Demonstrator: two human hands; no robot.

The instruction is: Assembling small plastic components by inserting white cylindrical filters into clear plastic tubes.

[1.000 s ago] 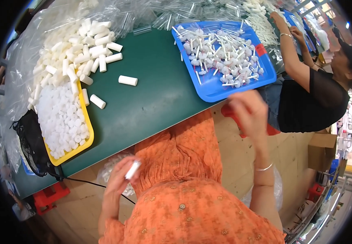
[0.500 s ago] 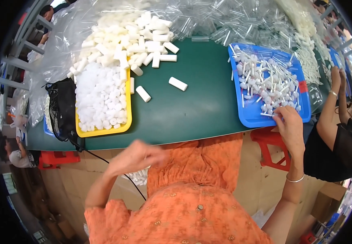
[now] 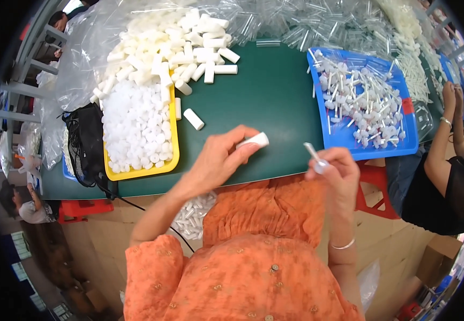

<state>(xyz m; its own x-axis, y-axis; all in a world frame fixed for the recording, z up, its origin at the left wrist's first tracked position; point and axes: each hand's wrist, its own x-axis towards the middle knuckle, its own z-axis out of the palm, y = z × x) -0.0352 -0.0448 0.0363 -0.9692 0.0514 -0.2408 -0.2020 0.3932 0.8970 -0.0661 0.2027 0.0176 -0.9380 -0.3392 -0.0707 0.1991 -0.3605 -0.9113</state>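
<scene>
My left hand (image 3: 218,159), above the green table, pinches a white cylinder (image 3: 258,140) between thumb and fingers; its free end points right. To the right, my right hand (image 3: 339,174) grips a small translucent cap with a thin white stick (image 3: 317,159), and the stick points up and left. A gap separates the two pieces. The blue tray (image 3: 325,140) beyond my right hand holds many more capped sticks. A loose white cylinder (image 3: 194,119) lies to the left, beside the yellow tray (image 3: 174,155) full of small white caps.
White cylinders (image 3: 189,53) are heaped behind the yellow tray. Clear plastic tubes (image 3: 317,24) cover the far side of the table. A black mesh bag (image 3: 84,139) lies at the left. Below the edge is a bag of white pieces (image 3: 194,216). Another person's arm (image 3: 439,142) is at the right.
My left hand has moved up and right over the table and taken the nearer loose cylinder. My right hand has left the blue tray and come left, carrying a capped stick.
</scene>
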